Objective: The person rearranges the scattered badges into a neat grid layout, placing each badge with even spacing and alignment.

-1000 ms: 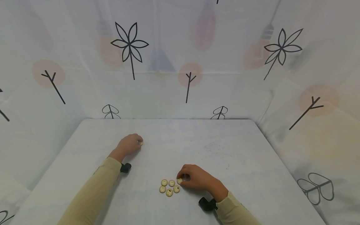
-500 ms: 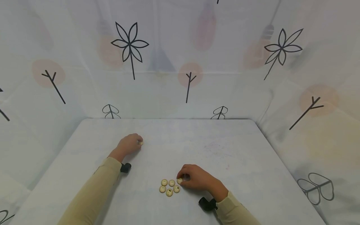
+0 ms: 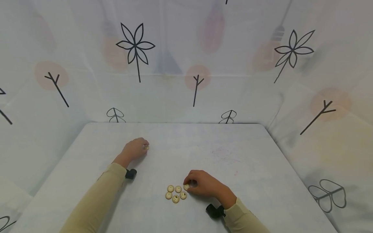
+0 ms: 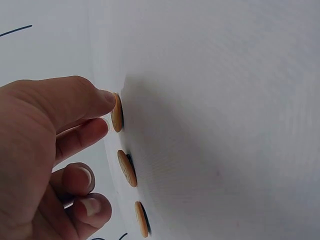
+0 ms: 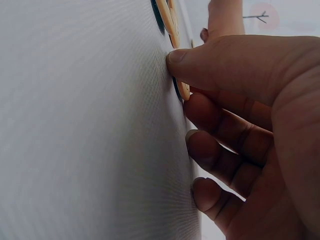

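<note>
Toward the back left of the table, my left hand [image 3: 134,149] pinches a small round wooden disc [image 3: 147,147] between thumb and fingers. The left wrist view shows this disc [image 4: 117,113] right at the thumb tip, close over the white surface. Two more discs, a middle one [image 4: 127,168] and a lower one [image 4: 142,219], lie in a row beside it, hidden in the head view. Nearer the front, my right hand [image 3: 204,184] holds another disc [image 3: 186,187] by its edge with thumb and forefinger. Its dark underside faces the table in the right wrist view.
Several similar pale discs with dark marks, one of them a front disc [image 3: 175,199], lie in a loose cluster left of my right hand. The white table [image 3: 247,152] carries faint reddish smudges. A patterned cloth [image 3: 169,97] surrounds its back and sides.
</note>
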`<state>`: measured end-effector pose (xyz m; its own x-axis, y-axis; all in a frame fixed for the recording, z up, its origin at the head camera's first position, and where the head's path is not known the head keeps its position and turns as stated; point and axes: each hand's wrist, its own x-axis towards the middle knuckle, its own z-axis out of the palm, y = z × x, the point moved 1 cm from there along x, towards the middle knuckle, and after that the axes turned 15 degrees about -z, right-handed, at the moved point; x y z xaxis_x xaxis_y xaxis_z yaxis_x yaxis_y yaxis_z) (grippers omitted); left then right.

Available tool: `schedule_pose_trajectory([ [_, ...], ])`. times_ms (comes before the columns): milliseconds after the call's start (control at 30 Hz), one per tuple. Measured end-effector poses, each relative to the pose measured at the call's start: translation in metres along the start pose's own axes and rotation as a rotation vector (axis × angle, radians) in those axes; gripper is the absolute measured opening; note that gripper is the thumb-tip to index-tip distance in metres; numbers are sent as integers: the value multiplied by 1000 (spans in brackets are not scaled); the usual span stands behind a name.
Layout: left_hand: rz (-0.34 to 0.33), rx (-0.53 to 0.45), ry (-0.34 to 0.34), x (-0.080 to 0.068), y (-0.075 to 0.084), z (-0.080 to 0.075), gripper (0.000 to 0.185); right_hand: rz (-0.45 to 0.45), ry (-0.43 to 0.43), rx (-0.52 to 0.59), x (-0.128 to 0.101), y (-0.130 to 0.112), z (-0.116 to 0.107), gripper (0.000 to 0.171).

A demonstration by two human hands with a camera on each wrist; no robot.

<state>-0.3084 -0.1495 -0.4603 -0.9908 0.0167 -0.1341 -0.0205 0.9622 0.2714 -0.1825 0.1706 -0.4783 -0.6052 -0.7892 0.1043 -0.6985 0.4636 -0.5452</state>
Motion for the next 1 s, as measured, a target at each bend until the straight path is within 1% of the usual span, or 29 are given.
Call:
schedule_pose_trajectory([
  [367,8,-15,-9,-5,1,1,33,-2,-8,20,1,1,2,16],
  [533,25,-7,9,-8,3,2,33,-11,-7,8,2,2,3,16],
  [633,37,-8,24,-10,5,3,33,-8,-7,5,1,2,3,16],
  [800,38,-1,6,-17,10,4,32,-3,-10,3,0,3,2,17],
  [1000,42,18,15,-24,16,3,35,-10,3,0,0,0,-1,17],
])
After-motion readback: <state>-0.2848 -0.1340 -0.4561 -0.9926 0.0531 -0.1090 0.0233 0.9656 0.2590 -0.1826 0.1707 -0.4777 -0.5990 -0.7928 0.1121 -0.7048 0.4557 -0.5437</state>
